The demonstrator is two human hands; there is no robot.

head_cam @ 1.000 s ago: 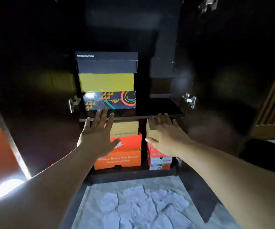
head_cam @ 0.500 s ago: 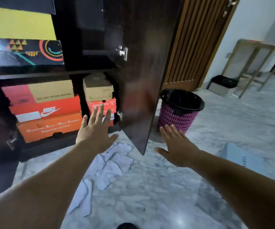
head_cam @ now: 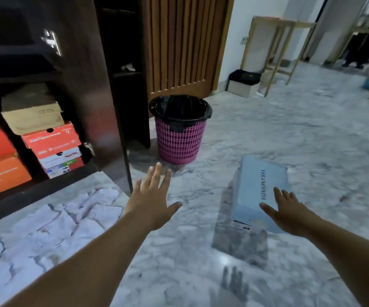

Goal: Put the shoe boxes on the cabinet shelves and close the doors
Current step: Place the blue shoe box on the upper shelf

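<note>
Shoe boxes are sitting stacked in the cabinet; left hand and right hand are spreading wide, holding nothing, above the pale blue shoe box; its lettering is blurring.

It is a home: a dark shoe cabinet on marble floor, a pink wastebasket just beside it.

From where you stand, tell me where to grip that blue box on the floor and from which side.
Take the blue box by its two long sides, one hand each, coming down from above. It lies flat on the floor, lid up, long axis running away from you. The right hand already hovers over its near end, and the left hand is open beside it.
</note>
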